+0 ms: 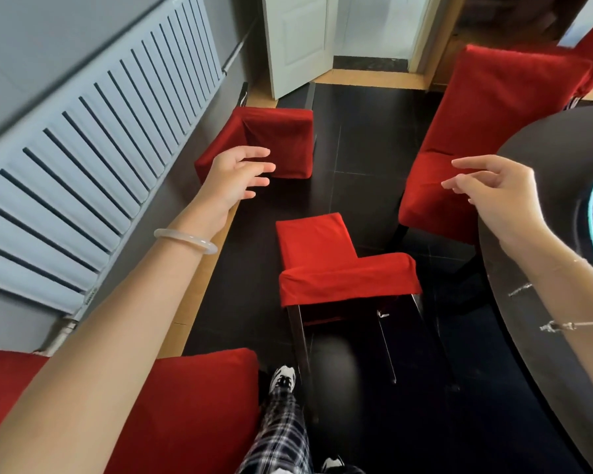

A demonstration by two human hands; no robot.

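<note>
A red-covered chair [343,268] lies tipped over on the dark floor in the middle, its thin legs pointing toward me. My left hand [238,172] is stretched out above and to the left of it, fingers spread and relaxed, holding nothing. A pale bangle sits on that wrist. My right hand [493,189] hovers to the upper right of the chair, fingers loosely extended and empty, with a thin chain on the wrist. Neither hand touches the chair.
A second red chair [288,131] lies on its side farther back on the left. An upright red chair [493,107] stands at the right by a dark round table [528,302]. A red cushion [192,405] is near left. A radiator [100,131] lines the left wall.
</note>
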